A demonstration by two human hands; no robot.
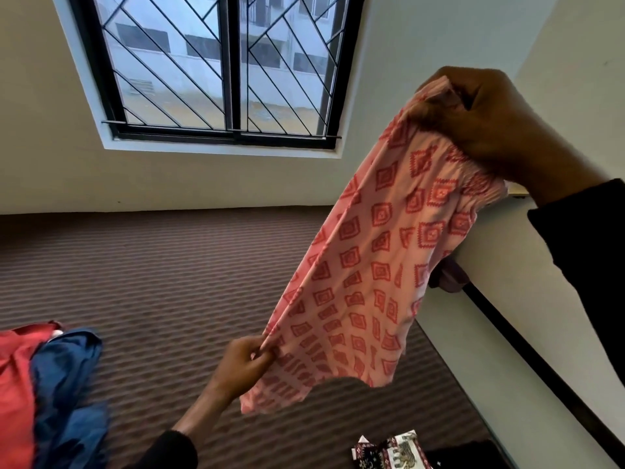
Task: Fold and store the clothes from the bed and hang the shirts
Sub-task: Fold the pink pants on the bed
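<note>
Over on the far left I'm seeing a red garment lying on the bed with a blue garment bunched right up against it, touching. The bedcover is a brown ribbed-stripe fabric running back to the wall under a barred window.

Moving right, my left hand is pinching the lower edge of the pink printed garment between thumb and curled fingers, so that hand is closed tight on the cloth. The garment itself is light pink with rows of red diamond and square motifs, and it's stretching diagonally through the air above the bed, lower hem drooping loose below my left hand.

Up at the top right, my right hand is gripping the gathered upper end of the same garment, fingers curled around a scrunched wad of it.

Down by the bottom edge, right of centre, a folded patterned cloth in white, dark red and black is sitting on the bed, just beside something black I can't make out.
</note>
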